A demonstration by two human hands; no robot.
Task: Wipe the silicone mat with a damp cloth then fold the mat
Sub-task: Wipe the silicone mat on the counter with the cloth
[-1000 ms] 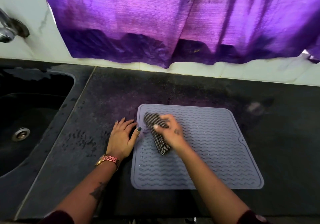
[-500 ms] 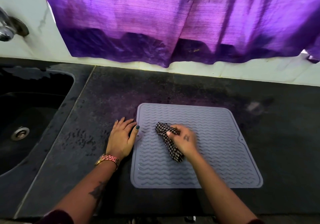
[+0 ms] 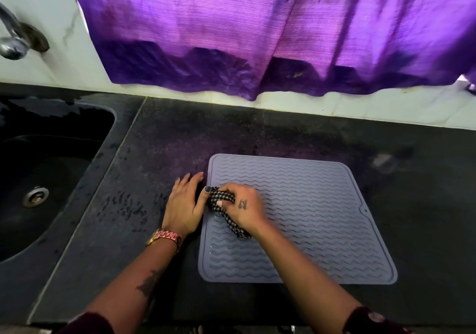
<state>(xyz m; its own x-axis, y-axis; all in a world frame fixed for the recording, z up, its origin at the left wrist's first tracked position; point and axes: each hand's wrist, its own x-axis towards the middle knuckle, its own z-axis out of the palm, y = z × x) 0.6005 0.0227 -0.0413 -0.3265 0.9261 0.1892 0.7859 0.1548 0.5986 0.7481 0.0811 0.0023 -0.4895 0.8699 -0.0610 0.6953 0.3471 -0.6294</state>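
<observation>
Head view: right hand (image 3: 242,208) has the cloth (image 3: 224,211) bunched in its grip on the mat (image 3: 309,217), beside the flat left hand (image 3: 184,206) on the counter (image 3: 180,140). Unpinned, the mat may slide or ruck.

A purple curtain (image 3: 231,32) hangs over the white tiled wall (image 3: 51,11) behind the black stone worktop (image 3: 180,132) and sink (image 3: 51,168).

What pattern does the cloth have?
The cloth has a small black-and-white check, seen best in the head view.
</observation>
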